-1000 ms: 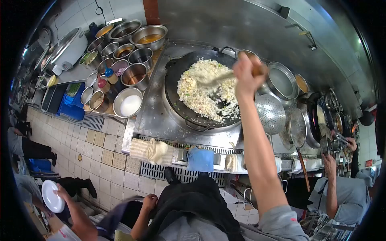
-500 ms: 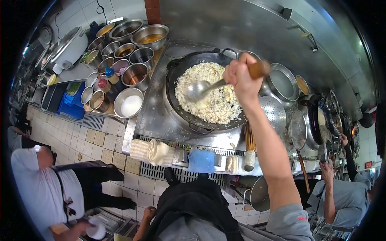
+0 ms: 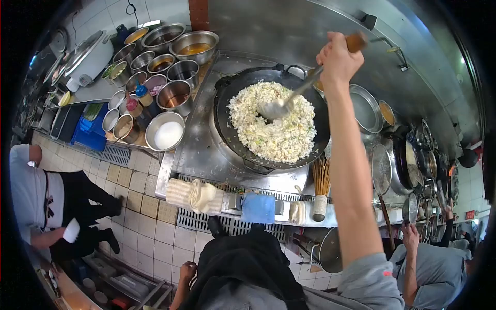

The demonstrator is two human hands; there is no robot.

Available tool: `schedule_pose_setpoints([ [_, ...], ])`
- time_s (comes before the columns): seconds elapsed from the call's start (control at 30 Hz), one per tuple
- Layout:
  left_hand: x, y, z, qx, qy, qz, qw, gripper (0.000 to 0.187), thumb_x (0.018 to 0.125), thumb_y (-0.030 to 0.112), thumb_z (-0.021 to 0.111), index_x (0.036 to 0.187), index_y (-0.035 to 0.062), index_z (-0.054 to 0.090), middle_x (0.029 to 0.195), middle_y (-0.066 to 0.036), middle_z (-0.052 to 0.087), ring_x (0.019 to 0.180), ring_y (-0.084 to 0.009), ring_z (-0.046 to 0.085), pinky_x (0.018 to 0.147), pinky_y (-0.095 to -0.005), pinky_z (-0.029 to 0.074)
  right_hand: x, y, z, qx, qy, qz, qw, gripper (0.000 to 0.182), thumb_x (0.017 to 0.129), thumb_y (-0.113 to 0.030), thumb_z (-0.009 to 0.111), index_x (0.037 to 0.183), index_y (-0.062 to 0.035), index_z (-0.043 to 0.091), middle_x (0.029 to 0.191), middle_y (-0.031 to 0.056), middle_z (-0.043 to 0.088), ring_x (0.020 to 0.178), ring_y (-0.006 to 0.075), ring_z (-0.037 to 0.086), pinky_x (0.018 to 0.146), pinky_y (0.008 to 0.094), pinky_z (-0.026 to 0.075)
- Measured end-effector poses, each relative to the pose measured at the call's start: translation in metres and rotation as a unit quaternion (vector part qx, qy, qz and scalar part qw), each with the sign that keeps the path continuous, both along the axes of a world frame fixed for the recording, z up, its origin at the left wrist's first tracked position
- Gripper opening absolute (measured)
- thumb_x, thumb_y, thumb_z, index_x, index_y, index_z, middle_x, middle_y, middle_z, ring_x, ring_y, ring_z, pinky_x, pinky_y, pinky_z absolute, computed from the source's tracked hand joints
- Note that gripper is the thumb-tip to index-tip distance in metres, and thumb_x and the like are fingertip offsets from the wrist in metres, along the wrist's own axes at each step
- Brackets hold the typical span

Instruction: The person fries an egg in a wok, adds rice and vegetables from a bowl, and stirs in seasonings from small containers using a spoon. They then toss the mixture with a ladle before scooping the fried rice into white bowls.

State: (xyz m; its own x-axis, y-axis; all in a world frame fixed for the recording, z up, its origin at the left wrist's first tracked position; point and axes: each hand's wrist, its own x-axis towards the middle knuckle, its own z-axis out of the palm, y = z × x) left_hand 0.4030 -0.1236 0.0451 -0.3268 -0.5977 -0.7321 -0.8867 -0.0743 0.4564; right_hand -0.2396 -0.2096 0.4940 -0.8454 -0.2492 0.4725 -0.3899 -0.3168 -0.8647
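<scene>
My right hand (image 3: 341, 61) is closed around the wooden-ended handle of a metal ladle (image 3: 275, 109), raised over the far right side of a black wok (image 3: 323, 121). The ladle's bowl is down in the fried rice (image 3: 284, 138), which is pale with yellow and green bits and spread in a broad ring. A dark patch of bare wok shows beside the bowl. Low at my left side hangs my left hand (image 3: 188, 270), fingers curled in, with nothing visible in it. It is well away from the stove (image 3: 199, 150).
At left stand several steel bowls and pots, among them a bowl of white granules (image 3: 168, 135), plus squeeze bottles (image 3: 133, 107). Folded towels (image 3: 194, 195) and a bamboo brush (image 3: 320, 201) line the front edge. Co-workers stand at left (image 3: 39, 191) and right (image 3: 439, 268).
My right hand has moved up and right with the ladle, whose bowl has shifted right in the rice. The rice is more ring-shaped. The left co-worker has moved farther left.
</scene>
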Motion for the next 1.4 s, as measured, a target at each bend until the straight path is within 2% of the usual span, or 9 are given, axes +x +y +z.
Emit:
schedule_pose_setpoints([
  [0.07, -0.003, -0.002, -0.001, 0.032, -0.009, 0.013, 0.999, 0.025, 0.079, 0.018, 0.065, 0.096, -0.0001, 0.068, 0.072, -0.016, 0.069, 0.064, -0.0204, 0.068, 0.060, -0.0323, 0.053, 0.005, 0.002, -0.034, -0.198, 0.097, 0.052, 0.974, 0.025, 0.087, -0.005, 0.049, 0.066, -0.0077, 0.036, 0.048, 0.0012, 0.037, 0.036, 0.0130, 0.035, 0.036, 0.0294, 0.032],
  [0.23, -0.004, -0.007, 0.003, 0.021, -0.012, 0.000, 1.000, 0.025, 0.079, 0.018, 0.065, 0.095, 0.0001, 0.068, 0.074, -0.016, 0.069, 0.064, -0.0216, 0.068, 0.062, -0.0329, 0.054, 0.002, 0.015, -0.009, 0.057, 0.042, -0.009, 0.997, 0.020, 0.083, -0.009, 0.057, 0.066, -0.0046, 0.047, 0.048, 0.0015, 0.040, 0.037, 0.0120, 0.039, 0.037, 0.0290, 0.033],
  [0.37, -0.014, -0.013, 0.010, 0.008, -0.004, 0.006, 1.000, 0.027, 0.079, 0.020, 0.064, 0.096, 0.0003, 0.068, 0.077, -0.018, 0.069, 0.065, -0.0231, 0.068, 0.065, -0.0337, 0.054, -0.036, 0.044, 0.008, -0.143, 0.049, -0.042, 0.988, 0.021, 0.082, -0.008, 0.059, 0.064, -0.0047, 0.048, 0.049, 0.0000, 0.038, 0.037, 0.0116, 0.034, 0.038, 0.0302, 0.030],
  [0.47, 0.019, -0.007, -0.060, -0.069, 0.034, -0.091, 0.993, 0.027, 0.078, 0.020, 0.064, 0.096, 0.0002, 0.068, 0.077, -0.017, 0.069, 0.064, -0.0222, 0.068, 0.064, -0.0333, 0.054, -0.037, 0.070, -0.053, -0.142, 0.069, -0.001, 0.987, 0.025, 0.083, -0.008, 0.058, 0.062, -0.0055, 0.045, 0.049, 0.0014, 0.043, 0.037, 0.0117, 0.042, 0.036, 0.0281, 0.033],
  [0.67, -0.004, -0.022, -0.021, 0.033, 0.011, 0.013, 0.999, 0.026, 0.078, 0.019, 0.064, 0.095, -0.0010, 0.068, 0.072, -0.015, 0.068, 0.062, -0.0185, 0.066, 0.058, -0.0312, 0.053, 0.020, 0.109, 0.045, -0.065, -0.038, 0.089, 0.993, 0.025, 0.088, -0.012, 0.056, 0.065, -0.0095, 0.047, 0.049, -0.0043, 0.031, 0.038, 0.0067, 0.029, 0.038, 0.0258, 0.023],
  [0.8, -0.018, -0.025, -0.011, 0.054, 0.025, 0.006, 0.998, 0.027, 0.078, 0.020, 0.066, 0.095, -0.0005, 0.067, 0.070, -0.014, 0.067, 0.060, -0.0185, 0.065, 0.056, -0.0310, 0.052, -0.001, 0.069, -0.064, -0.153, -0.035, -0.009, 0.988, 0.025, 0.088, -0.011, 0.058, 0.066, -0.0095, 0.046, 0.052, -0.0013, 0.044, 0.039, 0.0066, 0.036, 0.038, 0.0253, 0.030],
  [1.1, -0.031, -0.047, -0.024, 0.043, 0.002, 0.004, 0.999, 0.026, 0.076, 0.020, 0.066, 0.094, 0.0013, 0.069, 0.070, -0.014, 0.068, 0.061, -0.0203, 0.066, 0.059, -0.0324, 0.052, 0.037, 0.018, -0.047, -0.091, -0.006, 0.250, 0.964, 0.025, 0.082, -0.004, 0.060, 0.063, -0.0074, 0.044, 0.052, 0.0004, 0.047, 0.041, 0.0085, 0.044, 0.038, 0.0255, 0.035],
  [1.23, -0.003, -0.036, -0.048, -0.017, 0.078, -0.109, 0.991, 0.027, 0.077, 0.021, 0.066, 0.094, 0.0014, 0.069, 0.074, -0.016, 0.069, 0.062, -0.0203, 0.067, 0.062, -0.0329, 0.053, -0.001, 0.003, 0.002, 0.018, 0.024, 0.018, 0.999, 0.025, 0.089, -0.008, 0.051, 0.066, -0.0083, 0.041, 0.049, 0.0002, 0.038, 0.036, 0.0097, 0.034, 0.037, 0.0275, 0.028],
  [1.4, 0.023, -0.004, -0.059, -0.007, 0.013, -0.042, 0.999, 0.026, 0.073, 0.020, 0.064, 0.091, 0.0026, 0.071, 0.075, -0.017, 0.069, 0.062, -0.0226, 0.067, 0.062, -0.0319, 0.053, -0.025, 0.023, -0.042, -0.105, 0.044, 0.079, 0.990, 0.023, 0.086, -0.007, 0.054, 0.067, -0.0078, 0.043, 0.052, -0.0007, 0.038, 0.039, 0.0090, 0.033, 0.037, 0.0270, 0.026],
])
